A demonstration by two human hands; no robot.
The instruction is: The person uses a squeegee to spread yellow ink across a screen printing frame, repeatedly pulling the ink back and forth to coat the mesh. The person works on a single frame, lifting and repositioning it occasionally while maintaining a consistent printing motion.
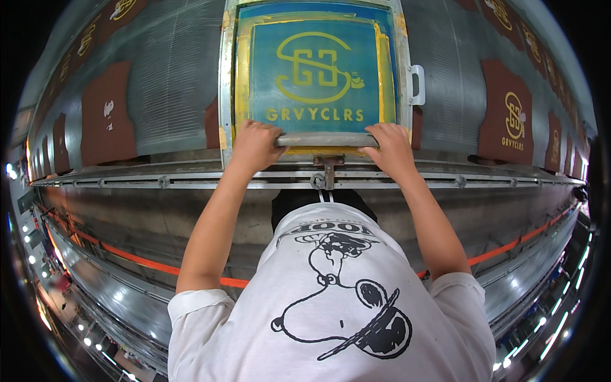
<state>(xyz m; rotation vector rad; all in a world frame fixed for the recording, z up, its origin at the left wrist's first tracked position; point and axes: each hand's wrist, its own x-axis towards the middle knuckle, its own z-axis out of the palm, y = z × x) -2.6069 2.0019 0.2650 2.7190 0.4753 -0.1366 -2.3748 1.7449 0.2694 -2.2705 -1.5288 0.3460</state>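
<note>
A: What lies at far left?

B: From my remote seat I log brown cloth pieces [102,130], flat on the grey counter [167,70]. The largest bears a small pale figure. A corner of brown shows just beside the metal frame [227,76].

A: Left hand?

B: I have the left hand [256,146] curled closed round the left end of a grey bar [324,139], fingers over the far side.

A: Where does the bar sit?

B: Crosswise at the near end of the frame, between the hands, over the blue-green screen [315,73]. The screen carries a yellowish looped design, with yellow smears along its margins. Whether the bar presses on it, I cannot tell.

A: Right hand?

B: My right hand [389,148] matches: closed on the bar's right end, thumb on the near side.

A: Further right?

B: A white handle [417,84] on the frame's side. Beyond it, well apart, a brown cloth with a gold design [503,114], flat on the counter.
</note>
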